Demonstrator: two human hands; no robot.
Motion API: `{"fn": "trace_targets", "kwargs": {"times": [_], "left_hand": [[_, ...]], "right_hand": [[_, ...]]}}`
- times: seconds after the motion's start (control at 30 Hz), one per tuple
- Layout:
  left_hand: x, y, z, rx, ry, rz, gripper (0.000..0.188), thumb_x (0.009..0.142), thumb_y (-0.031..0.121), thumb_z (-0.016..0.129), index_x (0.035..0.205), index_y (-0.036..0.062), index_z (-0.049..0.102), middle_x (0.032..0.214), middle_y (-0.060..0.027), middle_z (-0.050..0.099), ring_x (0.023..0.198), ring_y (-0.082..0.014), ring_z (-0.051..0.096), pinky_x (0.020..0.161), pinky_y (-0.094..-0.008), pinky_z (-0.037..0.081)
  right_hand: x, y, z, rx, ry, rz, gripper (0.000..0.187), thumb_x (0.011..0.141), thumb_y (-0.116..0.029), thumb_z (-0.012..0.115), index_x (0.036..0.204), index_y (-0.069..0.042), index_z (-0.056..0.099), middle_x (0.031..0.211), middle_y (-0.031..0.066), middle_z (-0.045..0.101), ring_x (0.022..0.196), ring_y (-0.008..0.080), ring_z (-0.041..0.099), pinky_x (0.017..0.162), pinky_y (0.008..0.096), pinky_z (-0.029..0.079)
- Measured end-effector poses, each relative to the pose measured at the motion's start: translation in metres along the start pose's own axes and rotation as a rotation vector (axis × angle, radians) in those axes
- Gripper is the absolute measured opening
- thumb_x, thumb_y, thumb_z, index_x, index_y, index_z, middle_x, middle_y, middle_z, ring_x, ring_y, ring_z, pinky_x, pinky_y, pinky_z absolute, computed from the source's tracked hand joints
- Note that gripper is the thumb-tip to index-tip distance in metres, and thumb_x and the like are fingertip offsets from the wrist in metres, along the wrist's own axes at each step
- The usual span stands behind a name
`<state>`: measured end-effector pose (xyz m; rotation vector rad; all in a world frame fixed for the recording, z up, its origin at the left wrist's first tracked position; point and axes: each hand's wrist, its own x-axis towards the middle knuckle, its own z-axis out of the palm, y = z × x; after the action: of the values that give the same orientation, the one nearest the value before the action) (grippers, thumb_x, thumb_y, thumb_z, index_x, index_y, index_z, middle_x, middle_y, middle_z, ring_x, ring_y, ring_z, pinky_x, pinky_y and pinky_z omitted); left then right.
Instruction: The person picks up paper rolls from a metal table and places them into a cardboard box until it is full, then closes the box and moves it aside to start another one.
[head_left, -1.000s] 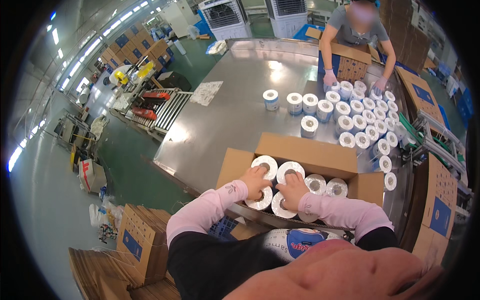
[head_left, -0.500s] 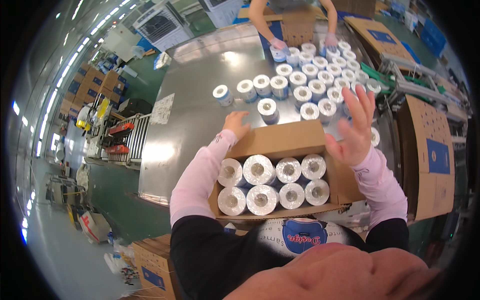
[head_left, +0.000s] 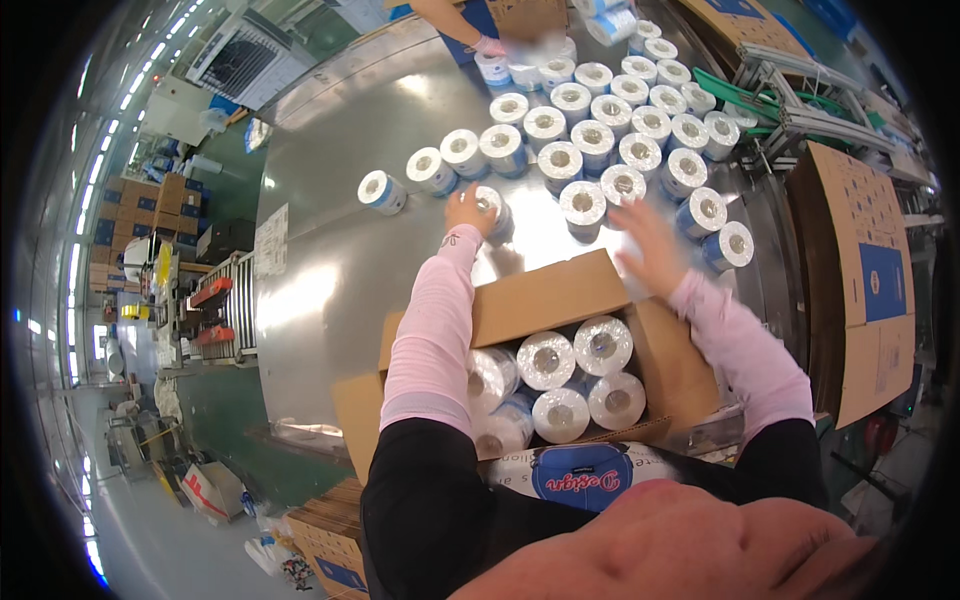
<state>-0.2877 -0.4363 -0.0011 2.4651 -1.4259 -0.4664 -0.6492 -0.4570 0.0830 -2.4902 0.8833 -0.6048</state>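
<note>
My left hand (head_left: 469, 212) curls its fingers around a wrapped paper roll (head_left: 488, 200) standing on the metal table, at its left side. Blurred by motion, my right hand (head_left: 650, 245) has thumb and fingers apart and holds nothing; its fingertips are close to another paper roll (head_left: 623, 184). In front of my body is an open cardboard box (head_left: 545, 298) with its flaps out. Several upright rolls (head_left: 547, 360) in clear wrap with blue print fill it; my left forearm passes over its left side and hides part of it.
Many similar rolls (head_left: 592, 140) stand across the metal table (head_left: 335, 200). At the far edge a co-worker's gloved hand (head_left: 490, 46) is among rolls. Flattened cardboard boxes (head_left: 855, 290) stand at the right, beside a metal frame with green straps (head_left: 745, 100).
My left hand has moved forward from the box's edge onto a roll. My right hand has come down from its raised position toward the rolls. The view has shifted, and the co-worker's rolls have moved.
</note>
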Motion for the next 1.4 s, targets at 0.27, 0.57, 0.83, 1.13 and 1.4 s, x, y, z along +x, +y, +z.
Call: {"fn": "trace_targets", "kwargs": {"times": [0.27,0.57,0.83,1.13,1.4], "left_hand": [[0.047,-0.046,0.060,-0.108,-0.008,-0.106,0.076,0.080,0.034,0.067,0.145,0.0144,0.031,0.144,-0.0205,0.037,0.129,-0.0350,0.041,0.106,-0.0409,0.036],[-0.004,0.042,0.041,0.508,-0.435,0.296,0.053,0.060,0.045,0.074,0.105,0.0171,0.071,0.134,-0.0107,0.050,0.130,-0.0299,0.039,0.103,-0.0401,0.038],[-0.036,0.118,0.092,0.536,-0.475,0.800,0.035,0.070,0.022,0.072,0.105,0.0157,0.070,0.150,-0.0166,0.026,0.139,-0.0367,0.022,0.106,-0.0539,0.029],[-0.029,0.128,0.076,0.535,-0.343,0.579,0.037,0.073,0.030,0.068,0.107,0.0137,0.070,0.114,-0.0168,0.060,0.111,-0.0304,0.053,0.091,-0.0395,0.044],[-0.042,0.065,-0.038,-0.936,-0.152,0.325,0.033,0.082,0.021,0.068,0.108,0.0005,0.065,0.101,-0.0074,0.069,0.094,-0.0199,0.065,0.083,-0.0299,0.050]], "right_hand": [[0.122,0.173,0.042,-0.294,-0.410,0.494,0.061,0.084,-0.028,0.061,0.141,-0.023,0.039,0.145,0.0189,0.035,0.136,0.0372,0.029,0.111,0.0483,0.026],[0.106,0.168,0.056,-0.561,-0.458,0.477,0.048,0.077,-0.044,0.061,0.116,-0.016,0.059,0.119,0.0176,0.054,0.119,0.0343,0.047,0.102,0.0555,0.030],[-0.036,0.092,0.069,-0.516,-0.508,0.369,0.042,0.072,-0.042,0.067,0.099,-0.010,0.068,0.108,0.0203,0.060,0.105,0.0370,0.055,0.093,0.0482,0.041],[-0.197,0.075,0.093,-0.289,-0.413,0.647,0.048,0.072,-0.039,0.071,0.111,-0.011,0.064,0.114,0.0163,0.057,0.112,0.0338,0.052,0.097,0.0426,0.038],[-0.173,0.130,0.022,0.515,0.128,0.717,0.048,0.072,-0.036,0.071,0.111,-0.009,0.063,0.111,0.0147,0.056,0.111,0.0329,0.052,0.095,0.0412,0.041]]}}
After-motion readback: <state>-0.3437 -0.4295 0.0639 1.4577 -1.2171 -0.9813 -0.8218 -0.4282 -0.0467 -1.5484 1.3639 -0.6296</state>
